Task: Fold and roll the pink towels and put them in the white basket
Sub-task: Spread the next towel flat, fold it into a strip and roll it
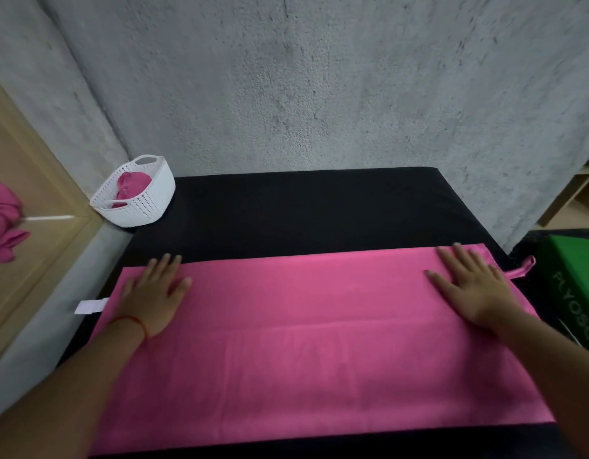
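Your left grip (154, 294) and right grip (470, 286), both spread flat, press the pink towel (303, 352) onto the black desk (303, 210). White basket (150, 207), upper left of frame, holds pink cloth (132, 185).

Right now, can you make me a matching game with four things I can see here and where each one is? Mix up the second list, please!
Things
1. basket
2. towel
3. green box
4. left hand

Places
A. pressing flat on the towel's left end
B. by the far left corner, with pink cloth inside
C. spread out on the black table
D. just off the table's right side

Pairs: 1-B, 2-C, 3-D, 4-A
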`<state>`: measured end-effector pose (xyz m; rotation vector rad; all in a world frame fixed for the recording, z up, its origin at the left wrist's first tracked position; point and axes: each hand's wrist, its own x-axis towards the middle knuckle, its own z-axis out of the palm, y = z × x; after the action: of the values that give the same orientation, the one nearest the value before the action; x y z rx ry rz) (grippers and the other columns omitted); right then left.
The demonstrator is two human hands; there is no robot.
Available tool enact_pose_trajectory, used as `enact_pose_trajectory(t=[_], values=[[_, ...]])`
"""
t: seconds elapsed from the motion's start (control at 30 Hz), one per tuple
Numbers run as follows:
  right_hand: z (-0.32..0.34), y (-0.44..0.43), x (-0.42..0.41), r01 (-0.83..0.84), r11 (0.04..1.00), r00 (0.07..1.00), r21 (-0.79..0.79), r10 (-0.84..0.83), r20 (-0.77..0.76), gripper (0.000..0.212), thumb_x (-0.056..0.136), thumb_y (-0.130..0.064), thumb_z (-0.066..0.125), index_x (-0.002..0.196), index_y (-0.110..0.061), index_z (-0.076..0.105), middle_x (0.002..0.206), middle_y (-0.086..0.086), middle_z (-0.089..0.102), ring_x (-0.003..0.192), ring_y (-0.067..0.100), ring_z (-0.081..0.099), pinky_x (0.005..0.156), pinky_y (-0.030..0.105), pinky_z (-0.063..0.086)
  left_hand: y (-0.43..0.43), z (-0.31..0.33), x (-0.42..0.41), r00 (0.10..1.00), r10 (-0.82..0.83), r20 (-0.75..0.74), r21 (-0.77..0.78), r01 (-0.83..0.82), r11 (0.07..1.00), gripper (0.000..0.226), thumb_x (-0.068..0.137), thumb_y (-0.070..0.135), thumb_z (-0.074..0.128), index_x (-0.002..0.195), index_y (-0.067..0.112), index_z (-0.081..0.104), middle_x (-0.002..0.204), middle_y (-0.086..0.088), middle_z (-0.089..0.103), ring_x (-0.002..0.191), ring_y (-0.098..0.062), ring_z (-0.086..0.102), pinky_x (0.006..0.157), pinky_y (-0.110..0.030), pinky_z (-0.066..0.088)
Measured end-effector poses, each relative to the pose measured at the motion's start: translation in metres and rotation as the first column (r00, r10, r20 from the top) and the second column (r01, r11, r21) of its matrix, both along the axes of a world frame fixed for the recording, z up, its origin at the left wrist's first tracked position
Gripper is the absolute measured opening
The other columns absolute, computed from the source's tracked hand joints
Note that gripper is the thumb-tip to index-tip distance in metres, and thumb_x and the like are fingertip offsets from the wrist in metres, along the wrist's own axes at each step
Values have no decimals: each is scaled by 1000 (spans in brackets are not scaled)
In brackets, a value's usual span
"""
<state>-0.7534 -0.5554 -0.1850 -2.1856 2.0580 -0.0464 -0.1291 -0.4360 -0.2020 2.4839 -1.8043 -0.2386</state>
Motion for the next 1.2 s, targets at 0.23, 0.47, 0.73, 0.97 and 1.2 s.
enact_pose_trajectory(t=[0.23,0.47,0.73,0.97,1.2], values=[[25,1,24,92,996,986,14,-89,-138,84,98,-71,1,168,-26,14,177,2,9,162,24,11,128,62,10,-8,24,-42,947,316,55,-55,-314,948,72,108,50,19,165,7,6,174,-11,7,160,-25,6,128,-54,9],[14,113,195,-365,930,929,28,362,76,74,102,-63,9,169,-31,17,177,-6,9,163,17,7,129,52,9,32,28,-270,970,-239,-46,-20,238,971,63,108,49,22,166,29,10,174,10,4,160,-12,-1,128,-53,1],[-8,110,1,-38,996,998,-79,42,45,84,95,-81,3,168,-40,9,176,-8,7,162,17,9,129,52,14,126,-3,-77,996,82,34,-44,-80,996,79,96,72,5,166,36,6,174,9,10,160,-19,7,126,-54,15],[9,127,-16,146,983,987,-107,-152,-48,63,103,-51,16,158,-24,31,169,5,29,159,30,19,123,66,21,147,8,-75,966,259,1,-26,-259,965,70,107,52,19,166,15,13,174,-3,11,160,-22,4,126,-60,11],[1,225,182,-355,935,918,5,347,193,70,106,-55,22,169,-25,16,176,-6,8,163,17,7,130,53,13,149,21,-289,979,-202,-33,54,203,978,73,101,52,28,167,29,8,174,12,1,160,-13,-3,127,-56,2]])
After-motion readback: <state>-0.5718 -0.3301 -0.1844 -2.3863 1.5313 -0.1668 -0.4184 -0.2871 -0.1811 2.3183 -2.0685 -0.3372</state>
